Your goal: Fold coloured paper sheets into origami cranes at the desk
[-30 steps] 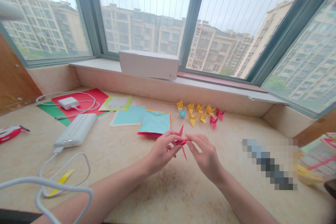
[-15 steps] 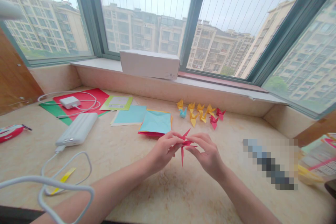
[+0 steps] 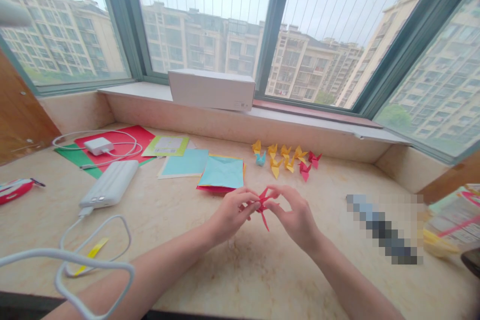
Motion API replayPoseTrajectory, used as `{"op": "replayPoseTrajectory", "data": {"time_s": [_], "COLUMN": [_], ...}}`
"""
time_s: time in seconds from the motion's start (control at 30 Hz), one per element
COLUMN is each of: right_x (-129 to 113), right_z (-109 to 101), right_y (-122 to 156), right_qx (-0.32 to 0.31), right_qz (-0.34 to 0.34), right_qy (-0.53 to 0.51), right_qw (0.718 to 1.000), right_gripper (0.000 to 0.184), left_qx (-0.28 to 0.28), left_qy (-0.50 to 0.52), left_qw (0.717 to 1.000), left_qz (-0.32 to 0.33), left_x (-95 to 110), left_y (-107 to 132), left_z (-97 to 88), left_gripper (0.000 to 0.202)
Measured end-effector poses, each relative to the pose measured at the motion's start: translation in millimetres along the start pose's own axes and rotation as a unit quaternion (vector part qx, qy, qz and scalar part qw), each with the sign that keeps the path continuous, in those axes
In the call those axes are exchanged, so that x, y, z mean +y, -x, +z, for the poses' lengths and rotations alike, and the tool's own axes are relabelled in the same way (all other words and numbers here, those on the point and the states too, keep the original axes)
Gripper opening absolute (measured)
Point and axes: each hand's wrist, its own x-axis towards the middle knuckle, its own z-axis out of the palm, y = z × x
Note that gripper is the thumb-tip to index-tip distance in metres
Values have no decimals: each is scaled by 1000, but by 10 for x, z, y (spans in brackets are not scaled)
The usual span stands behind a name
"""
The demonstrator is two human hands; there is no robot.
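A red paper crane [image 3: 264, 206], partly folded with narrow points sticking out, is held above the counter between my two hands. My left hand [image 3: 237, 210] pinches it from the left, thumb and fingers closed on its body. From the right, the thumb and index finger of my right hand [image 3: 296, 211] are closed at its upper right part; the fingertips hide some of the paper. Just beyond my left hand lies a stack of square paper [image 3: 222, 172], light blue on top with red and yellow edges showing. Several finished yellow cranes [image 3: 275, 167], a blue crane [image 3: 260, 159] and two red cranes [image 3: 304, 171] stand farther back.
To the left are a white power bank [image 3: 109, 184], a charging cable [image 3: 127, 260], a charger [image 3: 98, 146] on red paper [image 3: 138, 136], and a red cutter [image 3: 17, 191]. A white box [image 3: 212, 91] sits on the sill. A blurred dark object [image 3: 382, 230] lies right.
The red paper crane has turned between my hands; its lower point now slants to the right. My right hand's fingers have shifted up and bent closer around its upper part.
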Motion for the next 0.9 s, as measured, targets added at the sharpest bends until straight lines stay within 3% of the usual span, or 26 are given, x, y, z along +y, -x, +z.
{"op": "replayPoseTrajectory", "data": {"time_s": [0.03, 0.13, 0.23, 0.4, 0.5, 0.63, 0.77, 0.87, 0.9], "right_x": [11, 49, 66, 59, 57, 40, 21, 21, 18], "right_z": [-8, -28, -28, -19, -25, -20, 3, 20, 29], "right_y": [-11, -35, -40, -29, -36, -64, -78, -59, -48], "right_qx": [-2, -53, -76, -42, 12, 63, 87, 67, 49], "right_qz": [18, 44, 54, 65, 103, 156, 182, 194, 194], "right_qy": [-2, -7, -20, -44, -68, -188, -259, -232, -215], "right_qw": [1000, 998, 995, 996, 992, 968, 945, 951, 956], "right_gripper": [30, 17, 20, 18, 20, 21, 21, 22, 23], "left_qx": [17, 46, 56, 57, 57, 50, 23, 44, 59], "left_qy": [14, 46, 59, 101, 169, 222, 146, 10, -33], "left_qw": [1000, 998, 996, 993, 983, 972, 988, 999, 997], "left_qz": [-4, -20, -26, -18, -34, -64, -43, 13, 36], "left_x": [-4, -15, -38, -92, -71, 13, 19, -19, -23], "left_y": [-6, -12, -6, -23, -56, -79, -56, -20, -6], "left_z": [-4, -10, -2, -3, -20, -44, -59, -63, -65], "left_gripper": [23, 21, 19, 23, 27, 25, 17, 15, 23]}}
